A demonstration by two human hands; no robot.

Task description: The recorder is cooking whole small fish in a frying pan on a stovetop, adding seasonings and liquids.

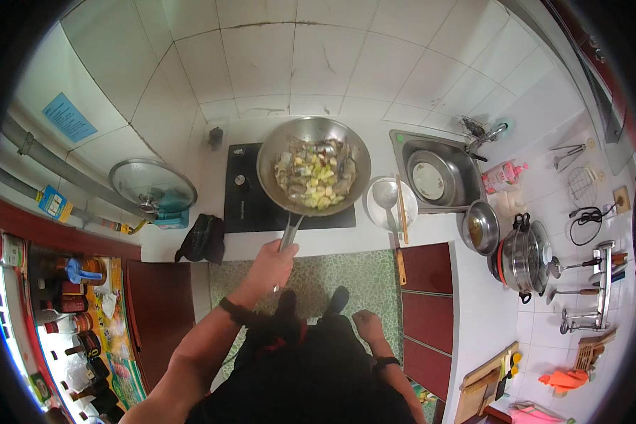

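My left hand [275,262] grips the metal handle [290,233] of a steel wok [269,185]. The wok is over a black glass cooktop [238,212]; whether it rests there or is slightly raised, I cannot tell. Inside are pale yellow-green chopped pieces [320,180], with greyish pieces [344,177], possibly fish, around them. Low beside my body, my right hand [370,324] hangs with fingers curled, and nothing shows in it. On a white plate [373,216] right of the wok lie a metal turner [386,195] and wooden chopsticks [403,212].
A sink [471,180] at right holds a basin [450,175] with a dish. Beyond it stand a steel bowl [479,236] and a lidded pot [524,257]. A glass lid [153,183] leans at left, near a black cloth [204,238]. Bottles [74,305] crowd the lower left.
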